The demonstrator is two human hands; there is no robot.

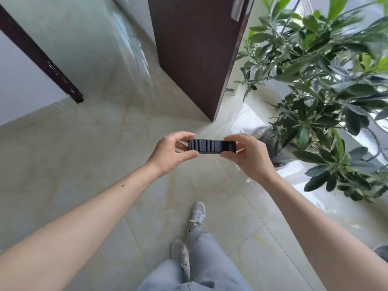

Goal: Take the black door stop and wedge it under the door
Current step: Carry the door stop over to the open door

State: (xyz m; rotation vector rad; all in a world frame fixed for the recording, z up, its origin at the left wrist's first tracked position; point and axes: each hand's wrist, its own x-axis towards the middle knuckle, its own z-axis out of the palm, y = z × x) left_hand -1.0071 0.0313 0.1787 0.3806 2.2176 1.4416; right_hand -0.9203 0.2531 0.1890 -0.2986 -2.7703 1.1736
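I note a dark brown door standing open ahead, its lower corner just above the pale tiled floor, with a metal handle plate at the top edge of view. A leafy potted plant crowds the right side, close beside the door's free edge; its pot is mostly hidden by foliage. A dark door frame runs down the left against a white wall. Below I see grey sneakers and light blue jeans. The door stop is held in the air in front of me, level and crosswise, well short of the door. It is black, oblong, with ribbed bands across its top face. My left hand pinches its left end between thumb and fingers; my right hand pinches the right end likewise.
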